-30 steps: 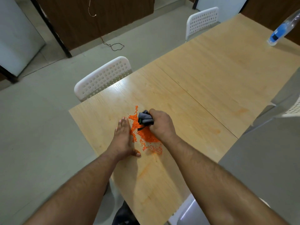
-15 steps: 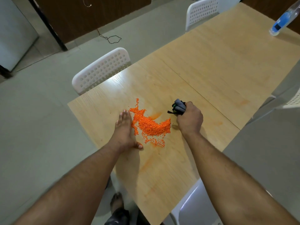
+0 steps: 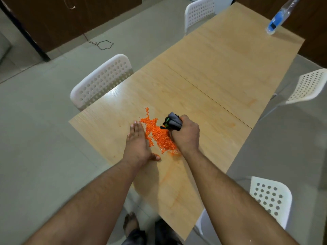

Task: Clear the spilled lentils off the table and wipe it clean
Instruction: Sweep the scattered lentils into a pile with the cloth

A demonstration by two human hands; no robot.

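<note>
A pile of orange lentils (image 3: 158, 134) lies on the light wooden table (image 3: 212, 76) near its left end. My left hand (image 3: 137, 144) stands on its edge on the table, fingers straight, against the left side of the pile. My right hand (image 3: 185, 137) grips a bunched grey cloth (image 3: 174, 122) with black and green trim. The cloth sits at the upper right of the pile, touching the lentils. Faint orange smears mark the wood around the pile and further right.
White perforated chairs stand at the table's left side (image 3: 102, 80), far end (image 3: 200, 12), right side (image 3: 309, 85) and near right (image 3: 270, 197). A blue-labelled spray bottle (image 3: 277, 18) stands at the far right corner. A cable (image 3: 104, 44) lies on the floor.
My right hand with the cloth swung out to the right, then came back left against the lentils, pushing them into a tighter pile beside my left hand, which stayed in place.
</note>
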